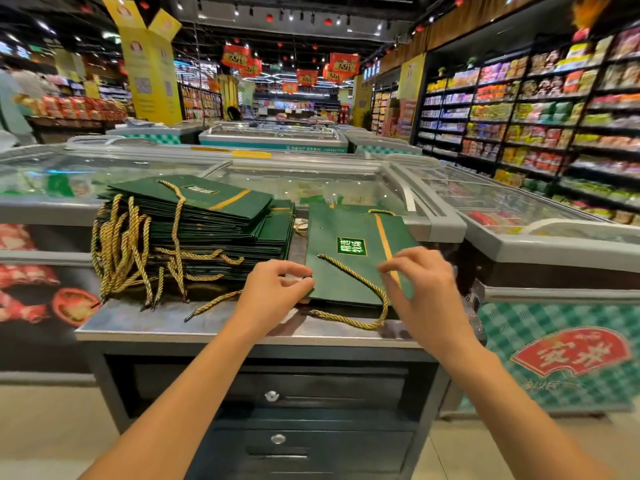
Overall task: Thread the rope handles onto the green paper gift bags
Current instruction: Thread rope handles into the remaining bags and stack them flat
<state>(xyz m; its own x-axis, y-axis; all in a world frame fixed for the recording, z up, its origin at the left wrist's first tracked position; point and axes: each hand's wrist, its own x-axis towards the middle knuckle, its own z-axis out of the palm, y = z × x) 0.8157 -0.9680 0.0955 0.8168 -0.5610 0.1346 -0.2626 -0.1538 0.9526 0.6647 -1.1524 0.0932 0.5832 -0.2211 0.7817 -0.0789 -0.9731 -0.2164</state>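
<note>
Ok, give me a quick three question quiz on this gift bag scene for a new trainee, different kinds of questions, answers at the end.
1. True or false: the stack of finished bags lies to the left of the single green bag being worked on.
2. Which hand pinches the near left corner of that bag? A) left hand B) right hand C) neither
3. Fill in: the gold rope handle on the single bag loops over its near edge onto the metal ______.

Key: 1 true; 2 A; 3 counter
</note>
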